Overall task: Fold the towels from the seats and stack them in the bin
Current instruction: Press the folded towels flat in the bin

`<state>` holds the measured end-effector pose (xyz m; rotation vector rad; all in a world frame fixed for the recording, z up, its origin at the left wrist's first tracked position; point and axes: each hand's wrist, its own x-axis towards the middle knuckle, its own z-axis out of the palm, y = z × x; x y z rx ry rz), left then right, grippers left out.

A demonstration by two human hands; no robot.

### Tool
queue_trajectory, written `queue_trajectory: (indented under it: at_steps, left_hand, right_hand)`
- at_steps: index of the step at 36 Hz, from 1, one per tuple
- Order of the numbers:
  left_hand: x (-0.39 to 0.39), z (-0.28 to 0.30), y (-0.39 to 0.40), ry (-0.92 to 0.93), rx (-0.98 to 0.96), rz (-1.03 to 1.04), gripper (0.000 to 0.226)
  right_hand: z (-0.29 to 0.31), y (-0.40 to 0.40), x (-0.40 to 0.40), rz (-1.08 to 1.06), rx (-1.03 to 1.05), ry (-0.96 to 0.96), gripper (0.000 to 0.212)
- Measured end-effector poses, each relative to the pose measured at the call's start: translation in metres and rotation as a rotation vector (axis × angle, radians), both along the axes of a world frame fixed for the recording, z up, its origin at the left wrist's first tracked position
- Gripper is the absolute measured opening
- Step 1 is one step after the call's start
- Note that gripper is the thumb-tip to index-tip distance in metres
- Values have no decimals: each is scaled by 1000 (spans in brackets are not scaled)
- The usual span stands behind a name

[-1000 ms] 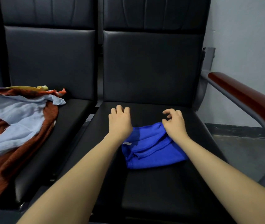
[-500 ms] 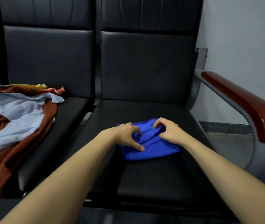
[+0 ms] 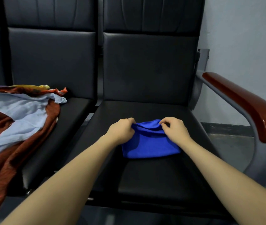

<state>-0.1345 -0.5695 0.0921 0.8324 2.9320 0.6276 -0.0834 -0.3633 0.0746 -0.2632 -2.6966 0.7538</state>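
**Blue towel half folded, more towels wait**

The blue towel (image 3: pixel 148 143) lies on the right seat (image 3: pixel 153 179), near the middle, a bit toward the front edge. It looks folded over into a small, bunched shape. The left hand (image 3: pixel 121 129) pinches the far left corner of the towel with curled fingers. The right hand (image 3: pixel 175 129) pinches the far right corner the same way. Both hands lift that far edge a little off the seat.

This fold does not look finished yet. On the left seat (image 3: pixel 74 111) a pile of other towels (image 3: pixel 15 120) lies loose and unfolded, in red-brown, light blue and yellow. No bin shows here, so nothing can be seen stacked. Most of the job is probably left
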Motion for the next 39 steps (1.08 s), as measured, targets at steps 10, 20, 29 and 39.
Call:
queue_trajectory:
  at_steps: [10,20,29,39]
  left_hand:
    - [-12,-6,6,-133,79,149,32]
    - [-18,6,7,-71,201,224,20]
    - [-28,2,15,-59,147,289,36]
    - [-19,-13,20,-166,-130,574,61]
  right_hand:
    - [-3,-2,-10,25,-133,-249,38]
    - [3,-4,-15,-29,-514,45,14]
    - [7,-9,-40,-194,-232,-85,15]
    - [-2,-16,-37,-412,102,-306,68]
